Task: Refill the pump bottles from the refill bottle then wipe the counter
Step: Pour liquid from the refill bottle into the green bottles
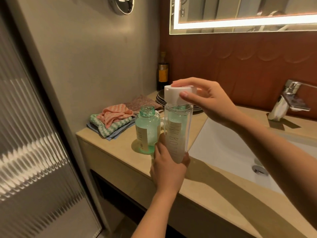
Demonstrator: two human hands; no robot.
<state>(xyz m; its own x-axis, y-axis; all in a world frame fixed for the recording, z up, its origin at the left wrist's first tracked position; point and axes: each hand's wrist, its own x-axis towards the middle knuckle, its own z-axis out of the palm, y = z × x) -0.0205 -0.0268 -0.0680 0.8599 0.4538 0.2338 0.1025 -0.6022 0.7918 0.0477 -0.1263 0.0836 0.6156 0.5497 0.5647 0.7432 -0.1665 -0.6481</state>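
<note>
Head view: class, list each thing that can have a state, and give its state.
Tall clear bottle: capped, held above the counter.
Green bottle: uncapped, upright, holds green liquid.
Left hand: grips tall bottle's base.
Right hand: pinches white cap.
Cloths: stacked.
Mirror light: on.

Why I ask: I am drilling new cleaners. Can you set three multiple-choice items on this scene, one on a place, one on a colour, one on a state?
1. Where do the folded cloths lie? A. in the sink B. on the counter, left of the small bottle C. on the plates
2. What colour is the cap of the tall bottle? A. white B. black C. red
3. How is the small bottle's neck? A. capped B. fitted with a pump C. open
Answers: B, they lie stacked on the counter by the wall; A, the right hand holds a white cap; C, its threaded neck stands bare.
</note>
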